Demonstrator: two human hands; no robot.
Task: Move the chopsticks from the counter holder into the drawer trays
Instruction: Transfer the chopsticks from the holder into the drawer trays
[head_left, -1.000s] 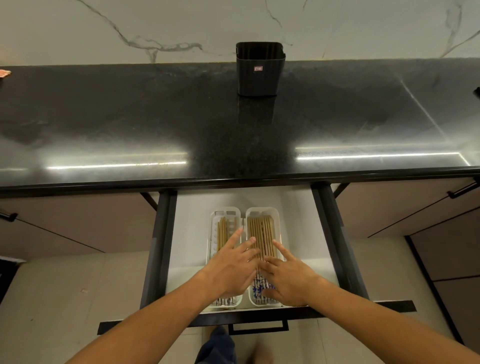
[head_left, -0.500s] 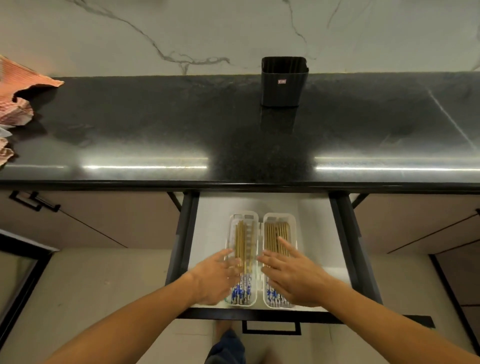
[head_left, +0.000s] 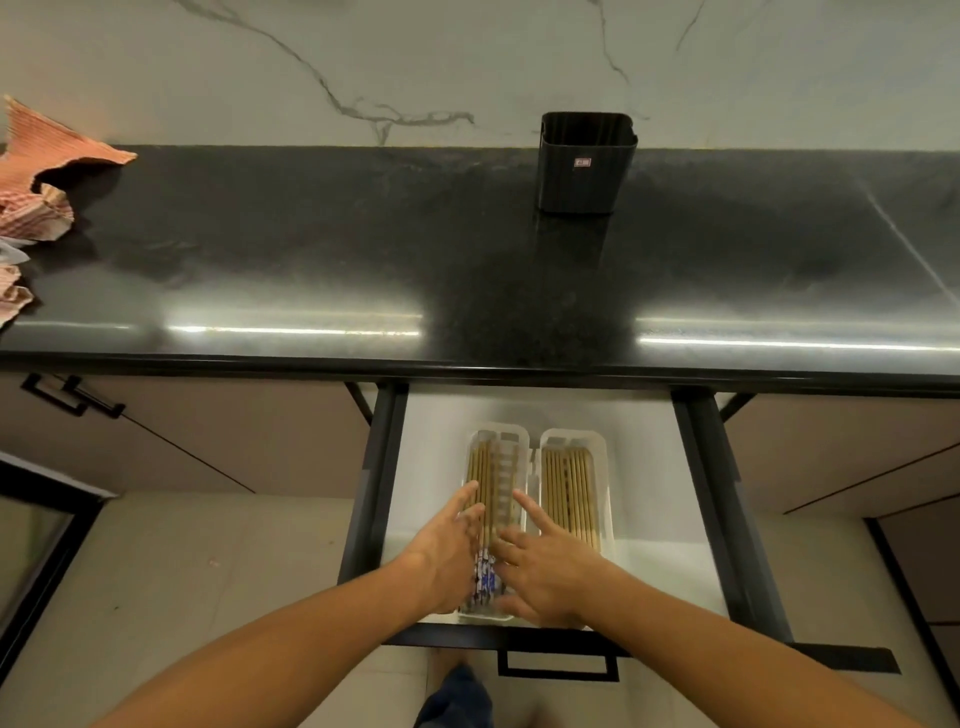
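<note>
Two hands hover over the left tray (head_left: 500, 435) in the open drawer (head_left: 654, 525): the left hand (head_left: 448, 551) flat at its left edge, fingers spread and gripping nothing, the right hand (head_left: 545, 577) splayed along its right edge, empty too. Between them lie chopsticks (head_left: 484, 486), blue-patterned ends nearest the person. Just right of that tray, touching it, the right tray (head_left: 602, 457) holds more chopsticks (head_left: 569, 493). Well beyond the tray, up on the black counter (head_left: 311, 249), stands the black holder (head_left: 587, 163); far left, a pink checked cloth (head_left: 36, 176).
</note>
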